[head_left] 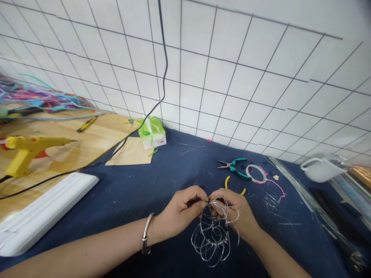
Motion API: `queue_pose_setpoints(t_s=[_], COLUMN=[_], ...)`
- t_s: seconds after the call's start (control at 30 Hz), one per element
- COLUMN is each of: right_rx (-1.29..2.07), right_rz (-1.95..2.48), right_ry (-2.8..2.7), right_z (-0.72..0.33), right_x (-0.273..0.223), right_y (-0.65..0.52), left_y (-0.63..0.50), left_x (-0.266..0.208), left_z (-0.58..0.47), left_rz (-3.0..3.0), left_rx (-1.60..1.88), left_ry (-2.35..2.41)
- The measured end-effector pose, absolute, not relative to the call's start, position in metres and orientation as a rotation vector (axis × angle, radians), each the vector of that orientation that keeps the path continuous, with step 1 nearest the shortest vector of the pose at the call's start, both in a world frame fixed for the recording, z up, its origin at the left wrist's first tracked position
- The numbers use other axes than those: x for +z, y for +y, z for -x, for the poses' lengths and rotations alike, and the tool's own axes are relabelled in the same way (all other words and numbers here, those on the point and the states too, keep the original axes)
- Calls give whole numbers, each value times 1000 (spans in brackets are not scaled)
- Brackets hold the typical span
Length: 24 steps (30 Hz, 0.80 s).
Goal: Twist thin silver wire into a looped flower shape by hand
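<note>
A craft of looped silver wire point(213, 247), with small pink bits along an inner ring, hangs below my two hands. My left hand point(181, 210) is closed, its thumb and index finger pinching a small dark spot at the top of the wire loops. Right beside it, my right hand point(242, 216) is closed on the same wire, with some loops passing across its fingers. The two hands' fingertips nearly meet. Just beyond my right hand, two yellow tool handles point(227, 181) poke out; the rest of that tool is hidden.
Green-handled pliers point(233, 166), a white ring-shaped coil point(256, 173) and wire scraps point(271, 201) lie at right, near a white mug point(324, 168). Leftward are a tissue pack point(152, 133), brown paper point(130, 152), a white power strip point(49, 212) and a yellow glue gun point(26, 148).
</note>
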State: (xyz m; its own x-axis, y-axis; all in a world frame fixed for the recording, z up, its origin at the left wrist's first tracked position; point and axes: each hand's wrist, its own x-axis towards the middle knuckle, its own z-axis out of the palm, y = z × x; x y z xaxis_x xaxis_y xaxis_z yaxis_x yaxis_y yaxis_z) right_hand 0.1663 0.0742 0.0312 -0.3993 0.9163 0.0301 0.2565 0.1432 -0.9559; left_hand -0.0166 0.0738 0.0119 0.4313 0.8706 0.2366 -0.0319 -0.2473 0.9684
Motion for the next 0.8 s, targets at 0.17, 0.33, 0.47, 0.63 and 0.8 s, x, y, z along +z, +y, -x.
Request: queue_pose_setpoints(t_s=[0.17,0.33,0.47,0.63,0.8], right_rx=[861,691,725,884,1096], right_rz=[1035,998,1012,1013,1014], right_ry=[-1960,-1984,-1959,-1914,-1853], right_z=[-163,-162,-161,-159,-159], right_x=[32,27,24,24,27], right_y=[74,73,72,72,73], left_y=[71,67,66,67,68], left_x=[11,14,15,13,11], left_z=[11,9,8,9,10], left_rz=[-1086,-885,-889,-980,-947], left_rx=[925,921,946,966,913], left_ry=[640,627,660,689,631])
